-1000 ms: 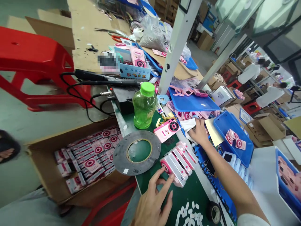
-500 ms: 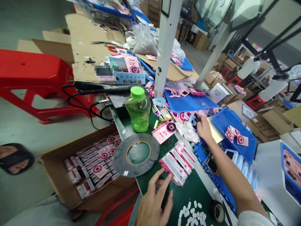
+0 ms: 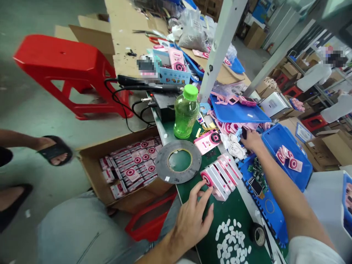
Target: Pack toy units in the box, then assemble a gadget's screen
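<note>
My left hand (image 3: 194,216) has its fingers apart, fingertips touching the near end of a row of pink and white camera cases (image 3: 221,178) on the green mat (image 3: 236,209). Stretched forward, my right hand (image 3: 251,140) is by a white crumpled cloth (image 3: 233,145), with its fingers around a small dark item too unclear to name. A light blue piece shows beside those fingers. Behind the row lies a pink camera (image 3: 206,142) with a black lens ring. Small white oval pieces (image 3: 231,242) are scattered near the mat's front.
A grey ring (image 3: 162,161) and green bottle (image 3: 186,112) stand left of the cases. Blue trays (image 3: 239,112) lie behind and right. A full carton (image 3: 96,183), a red stool (image 3: 66,62) and a person's foot (image 3: 57,156) are at left. Black tape (image 3: 258,234) lies front right.
The view has shifted, so the bench things appear further right or higher. A dark item now shows at my right hand's fingers. My left hand remains at the cases. More of the person's feet shows.
</note>
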Tool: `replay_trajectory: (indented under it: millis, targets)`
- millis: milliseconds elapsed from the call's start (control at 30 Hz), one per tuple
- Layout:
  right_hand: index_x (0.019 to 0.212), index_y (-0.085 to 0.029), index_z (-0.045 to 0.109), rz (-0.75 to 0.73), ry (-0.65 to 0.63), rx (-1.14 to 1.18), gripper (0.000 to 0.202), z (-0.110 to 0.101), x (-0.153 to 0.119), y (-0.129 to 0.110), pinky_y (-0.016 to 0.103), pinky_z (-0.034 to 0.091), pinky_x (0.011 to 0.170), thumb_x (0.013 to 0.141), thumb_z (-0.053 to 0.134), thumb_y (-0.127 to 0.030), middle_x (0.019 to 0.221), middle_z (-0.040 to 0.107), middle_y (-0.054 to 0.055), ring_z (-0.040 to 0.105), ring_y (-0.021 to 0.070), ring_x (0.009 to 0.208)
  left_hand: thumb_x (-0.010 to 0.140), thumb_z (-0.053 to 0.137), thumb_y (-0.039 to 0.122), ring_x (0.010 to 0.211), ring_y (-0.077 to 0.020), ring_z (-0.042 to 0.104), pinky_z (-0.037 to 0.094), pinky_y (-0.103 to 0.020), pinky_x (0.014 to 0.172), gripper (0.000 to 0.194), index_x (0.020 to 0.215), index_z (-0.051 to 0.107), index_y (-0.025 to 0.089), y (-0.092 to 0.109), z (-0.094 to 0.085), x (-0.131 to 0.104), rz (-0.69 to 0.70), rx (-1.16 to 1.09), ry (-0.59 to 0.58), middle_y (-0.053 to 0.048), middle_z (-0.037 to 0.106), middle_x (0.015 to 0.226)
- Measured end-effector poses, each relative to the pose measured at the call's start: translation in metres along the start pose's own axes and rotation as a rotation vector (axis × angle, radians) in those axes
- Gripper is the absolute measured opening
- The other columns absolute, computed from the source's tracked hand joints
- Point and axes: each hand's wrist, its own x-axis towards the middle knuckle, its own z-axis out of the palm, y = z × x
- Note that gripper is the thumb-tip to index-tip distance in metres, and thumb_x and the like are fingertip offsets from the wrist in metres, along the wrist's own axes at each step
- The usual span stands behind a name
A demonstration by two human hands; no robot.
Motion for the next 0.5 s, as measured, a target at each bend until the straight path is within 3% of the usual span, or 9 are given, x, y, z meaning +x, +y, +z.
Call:
replay_trajectory:
  millis: [300, 500]
  targets:
    - [0.136, -0.002, 0.053, 0.051, -0.048, -0.046, 0.06, -0.01, 0.006, -0.003, 0.042, 0.048, 0.102, 0.093, 0.064, -0.042, 0.135, 0.063, 0.03, 0.063, 0.0364, 0.126, 0.098, 0.047, 0.017, 0.092, -0.0183, 0.072, 0.064, -0.028, 0.066, 0.041, 0.139, 0.049, 0.014, -0.003, 0.002, -0.001, 0.035, -0.042, 0.036, -0.022, 0.055, 0.136]
    - [0.13, -0.006, 0.055, 0.103, 0.018, -0.007, 0.058, -0.034, -0.007, -0.008, 0.04, 0.052, 0.094, 0.086, 0.068, -0.041, 0.124, 0.07, 0.025, 0.068, 0.0354, 0.116, 0.099, 0.046, 0.018, 0.091, -0.0183, 0.073, 0.064, -0.028, 0.065, 0.04, 0.138, 0.05, 0.014, -0.003, 0.002, -0.001, 0.041, -0.045, 0.031, -0.021, 0.056, 0.137]
